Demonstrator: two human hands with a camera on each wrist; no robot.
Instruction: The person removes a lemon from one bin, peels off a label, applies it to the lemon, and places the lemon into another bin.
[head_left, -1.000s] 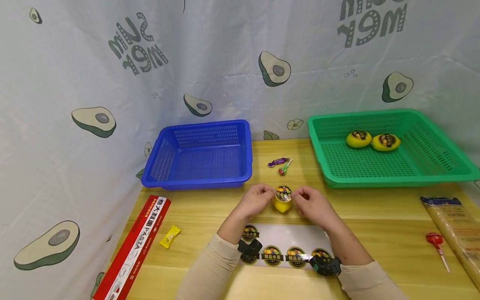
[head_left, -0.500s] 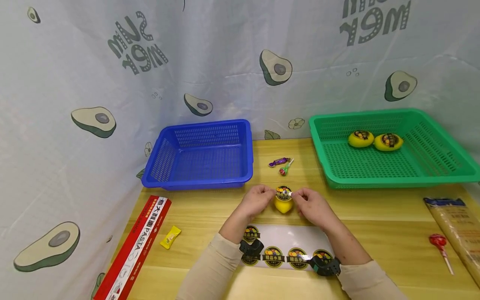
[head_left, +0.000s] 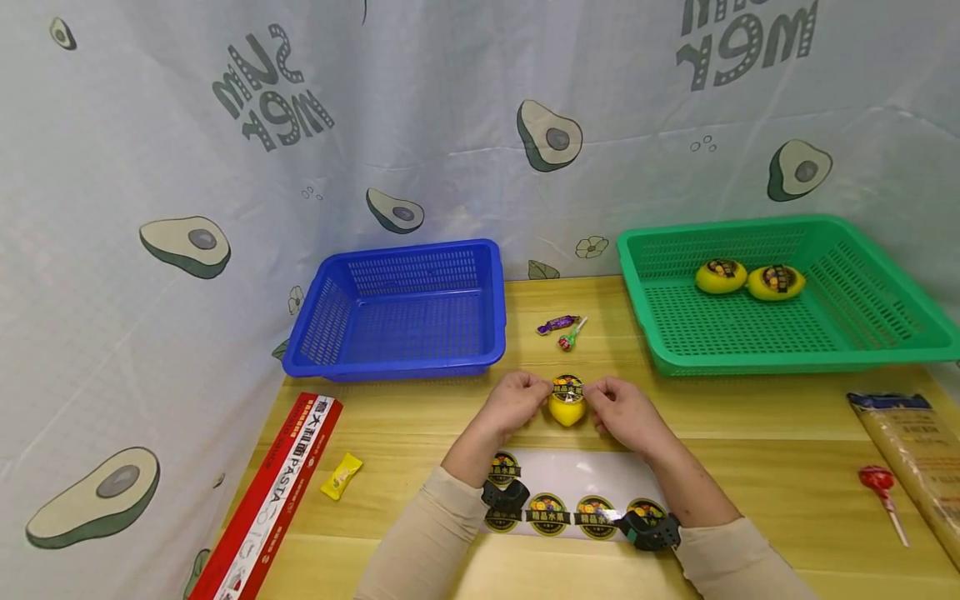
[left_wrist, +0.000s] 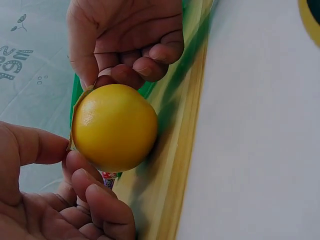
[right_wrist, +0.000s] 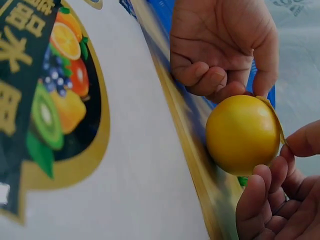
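A yellow lemon (head_left: pixel 566 413) stands on the wooden table between my hands. A round black-and-gold fruit sticker (head_left: pixel 567 388) lies against its upper side. My left hand (head_left: pixel 514 403) pinches the sticker's left edge between thumb and forefinger. On the opposite edge, my right hand (head_left: pixel 624 413) has the same thumb-and-finger pinch. In the left wrist view the sticker's rim (left_wrist: pixel 75 112) stands out edge-on from the lemon (left_wrist: pixel 116 127), both hands' other fingers loosely curled. A white sheet (head_left: pixel 585 471) with several more stickers lies under my wrists.
Behind stand a blue basket (head_left: pixel 412 367) and a green basket (head_left: pixel 750 360) with two stickered lemons (head_left: pixel 776 283). Small sweets (head_left: pixel 557 325) lie between them. A red pasta box (head_left: pixel 262 500) and yellow candy (head_left: pixel 342 477) are left; a red lollipop (head_left: pixel 876 477) and noodle pack (head_left: pixel 911 467) right.
Almost nothing has moved: both hands keep their pinch on the sticker at the lemon, and the head view has shifted slightly.
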